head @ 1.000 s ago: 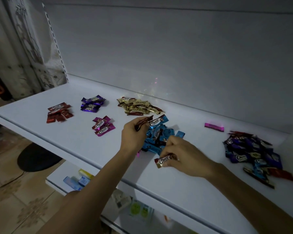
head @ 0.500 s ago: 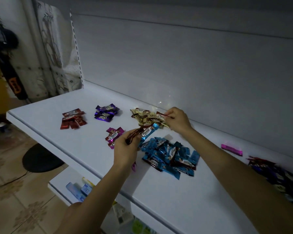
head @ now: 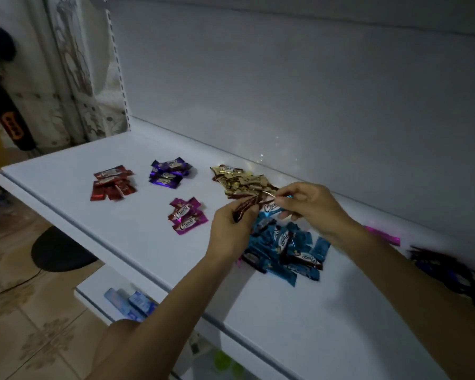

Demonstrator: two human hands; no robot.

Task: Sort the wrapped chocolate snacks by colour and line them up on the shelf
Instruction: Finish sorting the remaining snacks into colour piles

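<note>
On the white shelf (head: 66, 171) lie the red pile (head: 112, 182), purple pile (head: 169, 172), magenta pile (head: 187, 217) and gold pile (head: 240, 182), then the left hand (head: 232, 229) grips a brown snack (head: 247, 208) close against the right hand (head: 310, 208), which pinches a blue snack (head: 271, 209) above the blue pile (head: 285, 248), with the unsorted heap (head: 450, 270) farthest right

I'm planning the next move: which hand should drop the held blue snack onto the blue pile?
Probably right. The right hand pinches the blue snack just above the blue pile; the left hand grips a brown snack.
</note>
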